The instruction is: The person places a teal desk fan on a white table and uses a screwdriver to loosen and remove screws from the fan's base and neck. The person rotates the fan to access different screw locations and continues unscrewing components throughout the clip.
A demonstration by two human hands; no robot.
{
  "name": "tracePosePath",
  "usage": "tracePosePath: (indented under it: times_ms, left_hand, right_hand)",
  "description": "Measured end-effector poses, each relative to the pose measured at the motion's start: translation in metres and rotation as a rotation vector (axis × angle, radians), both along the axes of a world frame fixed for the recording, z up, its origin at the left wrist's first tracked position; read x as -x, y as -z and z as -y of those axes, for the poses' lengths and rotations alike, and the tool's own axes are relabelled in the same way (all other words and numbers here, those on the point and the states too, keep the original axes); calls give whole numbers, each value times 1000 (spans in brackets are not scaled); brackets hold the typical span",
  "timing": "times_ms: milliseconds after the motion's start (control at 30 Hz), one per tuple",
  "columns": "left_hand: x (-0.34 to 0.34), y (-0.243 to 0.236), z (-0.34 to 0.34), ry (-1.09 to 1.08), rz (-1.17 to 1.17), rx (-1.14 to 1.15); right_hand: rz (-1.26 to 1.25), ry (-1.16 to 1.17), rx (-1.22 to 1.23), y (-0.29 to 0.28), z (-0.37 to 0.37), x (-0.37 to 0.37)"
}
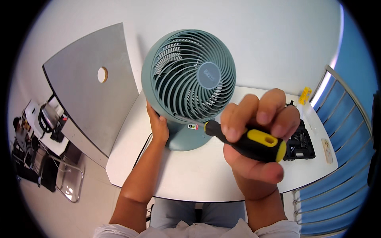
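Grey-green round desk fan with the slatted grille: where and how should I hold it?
Likely the fan is best held by its smooth, rounded shell, from the left, where the left hand rests; the front grille is slatted, and the right hand holds a black-and-yellow screwdriver.

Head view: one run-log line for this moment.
Left hand: against fan; right hand: gripping screwdriver, shaft toward fan's lower rim; black case: open on table, right
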State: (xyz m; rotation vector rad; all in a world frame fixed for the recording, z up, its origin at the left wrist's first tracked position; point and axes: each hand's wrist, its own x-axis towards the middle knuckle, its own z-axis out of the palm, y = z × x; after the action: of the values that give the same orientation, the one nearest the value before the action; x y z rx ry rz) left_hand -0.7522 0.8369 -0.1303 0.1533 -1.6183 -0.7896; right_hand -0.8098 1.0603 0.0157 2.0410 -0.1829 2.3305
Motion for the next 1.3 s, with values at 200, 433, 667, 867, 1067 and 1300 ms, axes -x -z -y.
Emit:
tracePosePath:
  times_ms: [200, 433, 667, 867, 1067, 1300]
  left_hand:
    - [8, 13, 7, -25, 30, -47]
    - [11, 10, 2, -16, -23, 36]
    - [7, 9, 4, -14, -15, 48]
    - [2, 9, 6, -14, -15, 45]
    - [11, 5, -1, 21, -20, 35]
    - [4, 8, 3, -8, -17, 13]
  right_hand:
    - [-321, -100, -183, -17, -14, 27]
    - [-257, -80, -210, -14, -19, 20]
    - [-77, -128, -170, -7, -21, 2]
    - [-41, -143, -57, -2, -8, 7]
    - [-312, 397, 81, -20, -19, 38]
    - [-512, 1194, -156, -27, -80, 11]
